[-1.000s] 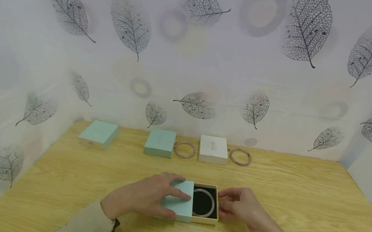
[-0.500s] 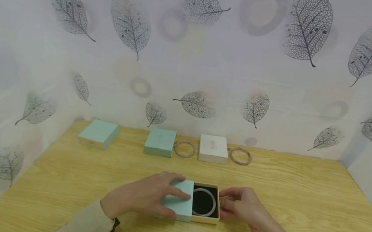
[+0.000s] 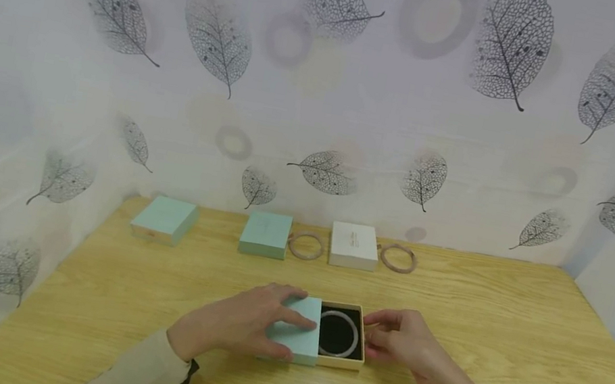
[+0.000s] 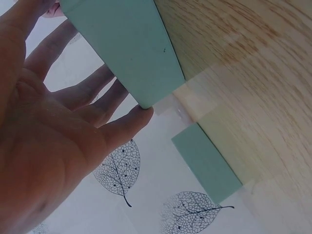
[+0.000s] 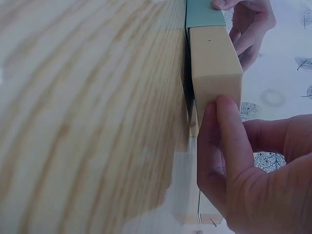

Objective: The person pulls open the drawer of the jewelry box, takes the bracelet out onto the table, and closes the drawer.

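Observation:
A mint-green drawer-style gift box (image 3: 290, 339) lies on the table, its cream inner tray (image 3: 339, 364) slid partly out to the right. In the tray, a pale bangle (image 3: 353, 341) rests on black padding, its left edge under the sleeve. My left hand (image 3: 244, 321) holds the sleeve, fingers spread over its top toward the far edge and thumb at the near edge. At the tray's right end, my right hand (image 3: 409, 351) pinches with thumb and fingertips together against the end wall (image 5: 219, 90); what lies between the tips is hidden.
Along the back stand a mint box (image 3: 163, 219), another mint box (image 3: 266, 234) with a bangle (image 3: 304, 258) beside it, and a white box (image 3: 353, 247) with a pinkish bangle (image 3: 396, 269) to its right. A leaf-print cloth (image 3: 326, 85) hangs behind the wooden table (image 3: 477, 318).
The tray has slid slightly farther right out of the sleeve, with the bangle and my right hand moving along. My left hand and the sleeve have stayed in place.

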Motion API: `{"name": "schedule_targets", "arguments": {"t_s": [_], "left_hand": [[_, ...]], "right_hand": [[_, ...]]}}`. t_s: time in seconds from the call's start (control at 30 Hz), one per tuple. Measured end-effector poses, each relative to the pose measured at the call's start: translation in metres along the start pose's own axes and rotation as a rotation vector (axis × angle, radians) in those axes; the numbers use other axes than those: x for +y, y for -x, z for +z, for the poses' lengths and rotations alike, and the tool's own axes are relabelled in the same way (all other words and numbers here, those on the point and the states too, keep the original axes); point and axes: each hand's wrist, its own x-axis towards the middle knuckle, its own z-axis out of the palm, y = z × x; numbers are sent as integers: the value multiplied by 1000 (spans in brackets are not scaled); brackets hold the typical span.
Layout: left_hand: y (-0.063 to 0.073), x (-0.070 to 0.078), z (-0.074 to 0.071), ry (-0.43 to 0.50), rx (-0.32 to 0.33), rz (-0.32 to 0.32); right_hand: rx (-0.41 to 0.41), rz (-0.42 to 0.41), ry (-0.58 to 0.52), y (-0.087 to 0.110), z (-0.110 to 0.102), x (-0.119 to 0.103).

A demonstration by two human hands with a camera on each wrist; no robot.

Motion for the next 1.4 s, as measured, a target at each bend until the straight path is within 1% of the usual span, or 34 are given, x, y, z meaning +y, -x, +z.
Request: {"name": "schedule_targets", "arguments": {"t_s": [0.47,0.8,1.17,1.4], "left_hand": [[0,0,0,5,-8,-8],[-1,0,0,16,-22,-18],[0,-1,1,13,-9,-15],[-1,0,1,20,-15,-17]], "right_hand": [[-2,4,16,1,-1,-1],[-4,5,4,2,-2,0],[-12,5,5,3,-3,-1],[12,-1,5,6,-8,2]]}}
